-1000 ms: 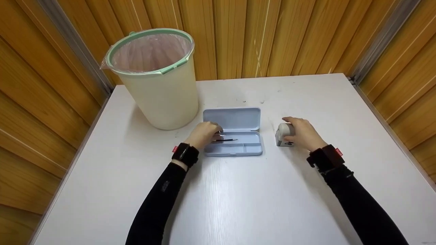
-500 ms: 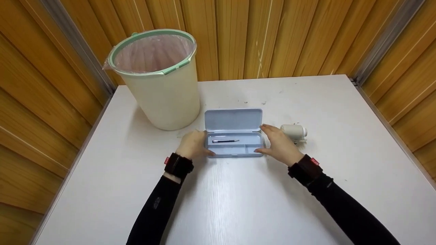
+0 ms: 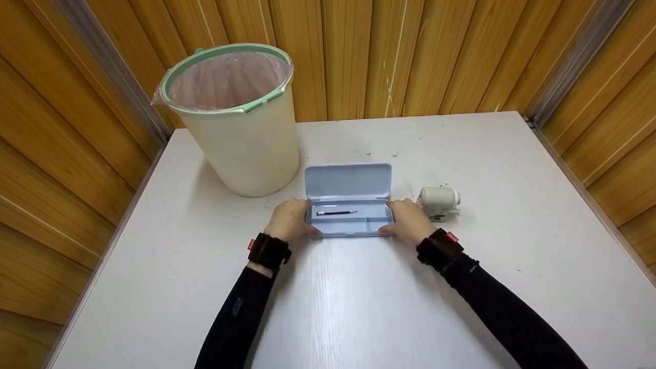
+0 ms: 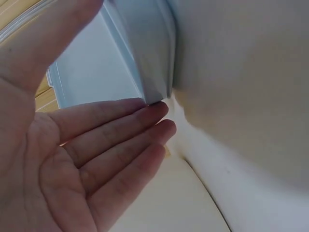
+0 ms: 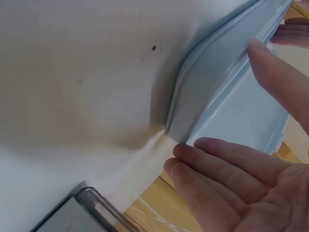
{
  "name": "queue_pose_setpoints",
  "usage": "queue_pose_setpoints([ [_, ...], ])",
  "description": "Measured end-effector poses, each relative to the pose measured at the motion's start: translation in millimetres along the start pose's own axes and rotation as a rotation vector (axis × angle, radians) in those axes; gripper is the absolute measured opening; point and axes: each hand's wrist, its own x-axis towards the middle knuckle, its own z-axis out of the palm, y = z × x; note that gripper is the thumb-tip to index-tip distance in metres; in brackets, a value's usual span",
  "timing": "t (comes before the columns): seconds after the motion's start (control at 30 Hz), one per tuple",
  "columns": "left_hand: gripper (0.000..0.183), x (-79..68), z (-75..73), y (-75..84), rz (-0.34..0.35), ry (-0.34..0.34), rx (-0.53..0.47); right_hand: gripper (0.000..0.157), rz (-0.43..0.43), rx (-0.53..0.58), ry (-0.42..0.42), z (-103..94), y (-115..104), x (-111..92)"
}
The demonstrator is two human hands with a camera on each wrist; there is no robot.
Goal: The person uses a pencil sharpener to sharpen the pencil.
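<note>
A light blue pencil case (image 3: pixel 342 226) lies with its lid raised at the back. In its long rear compartment rests a dark pencil (image 3: pixel 335 212) with a pale end at the left. My left hand (image 3: pixel 288 219) spans the case's left end, thumb at the front corner and fingers behind. In the left wrist view its straight fingers (image 4: pixel 116 140) touch the case corner. My right hand (image 3: pixel 410 220) spans the right end likewise; in the right wrist view its extended fingers (image 5: pixel 222 169) meet the rear corner, with the thumb along the front rim.
Just right of my right hand stands a beige pencil sharpener (image 3: pixel 437 200) with a white knob. A cream bin (image 3: pixel 251 148) with a green rim and clear liner stands back left on the white table (image 3: pixel 328 307). Wood-patterned walls (image 3: pixel 348 61) border the table.
My left hand has left the pencil in the case and moved to the left end. My right hand has released the sharpener and moved left to the case's right end.
</note>
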Motion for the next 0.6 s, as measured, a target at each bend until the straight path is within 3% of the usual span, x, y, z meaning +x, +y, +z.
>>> queue_pose_setpoints([
  [0.43, 0.066, -15.8, -12.1, -5.9, -0.054, -0.005, 0.05, 0.056, -0.046, -0.017, 0.003, 7.2, -21.3, 0.3],
  [0.6, 0.058, -17.5, -18.5, -3.1, -0.048, 0.016, 0.105, 0.062, -0.082, 0.009, 0.016, -3.4, -21.4, -3.6],
])
